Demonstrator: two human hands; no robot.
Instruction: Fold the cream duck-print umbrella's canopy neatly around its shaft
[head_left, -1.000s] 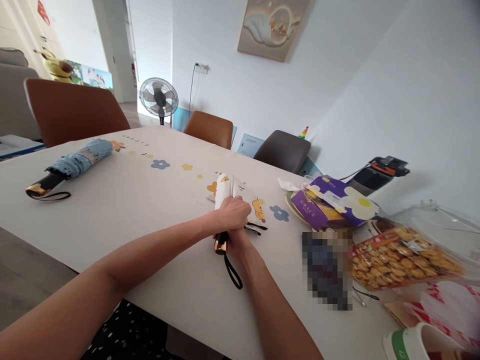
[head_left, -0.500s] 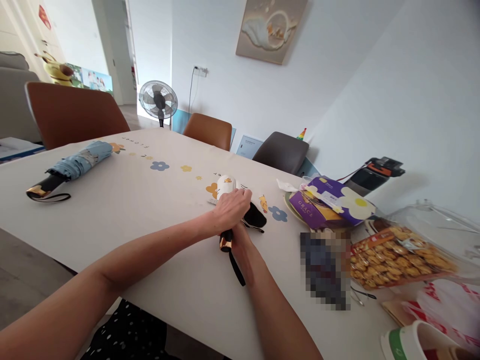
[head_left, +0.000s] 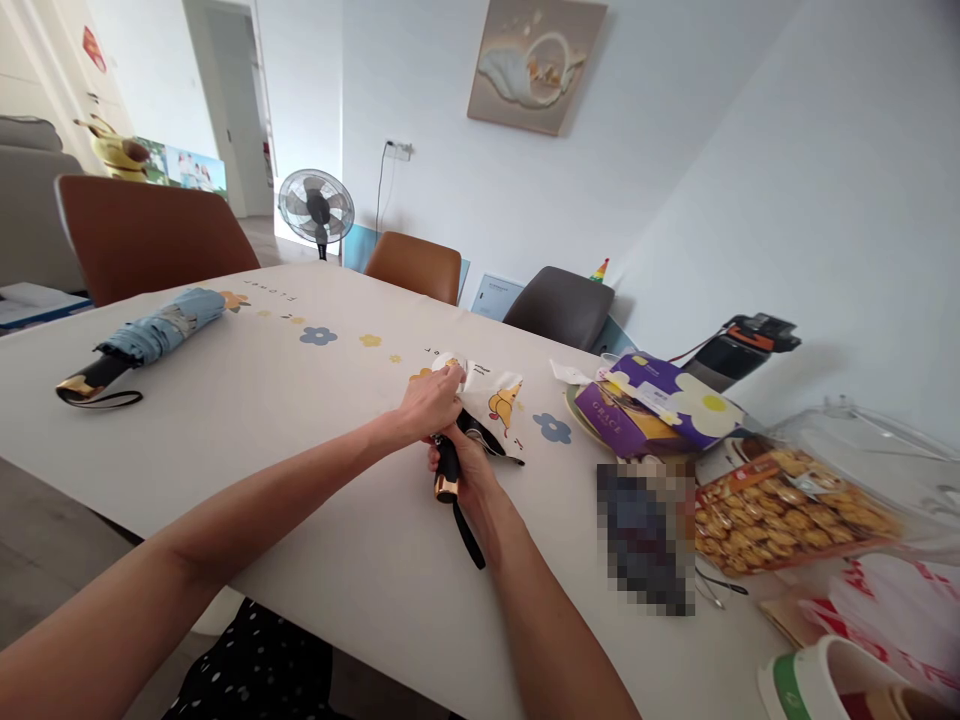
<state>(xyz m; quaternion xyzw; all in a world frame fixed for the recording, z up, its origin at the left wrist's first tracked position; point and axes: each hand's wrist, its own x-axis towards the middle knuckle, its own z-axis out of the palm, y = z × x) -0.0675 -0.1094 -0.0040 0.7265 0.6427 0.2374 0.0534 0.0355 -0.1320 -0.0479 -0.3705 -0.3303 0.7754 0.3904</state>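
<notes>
A white folding umbrella (head_left: 487,385) with a yellow bird print lies over the table in front of me, its black inner side partly showing. Its black handle (head_left: 448,465) ends in a gold cap and points toward me, with a black wrist strap hanging down. My right hand (head_left: 471,462) is closed round the handle from the right. Just beyond it, my left hand (head_left: 431,402) is closed on the umbrella's folded cloth, and its fingertips are partly hidden. One loose flap of cloth spreads out to the right of both hands.
A folded blue umbrella (head_left: 169,325) lies at the left on the white tablecloth (head_left: 300,430). At the right are a purple box (head_left: 615,415), a dark bottle (head_left: 727,355), a pack of cookies (head_left: 795,515) and a paper cup (head_left: 802,680). Chairs stand along the far side.
My left hand has shifted left and down along the umbrella. The cloth flap on the right is spread wider, so more of its bird print shows. My right hand still grips the handle.
</notes>
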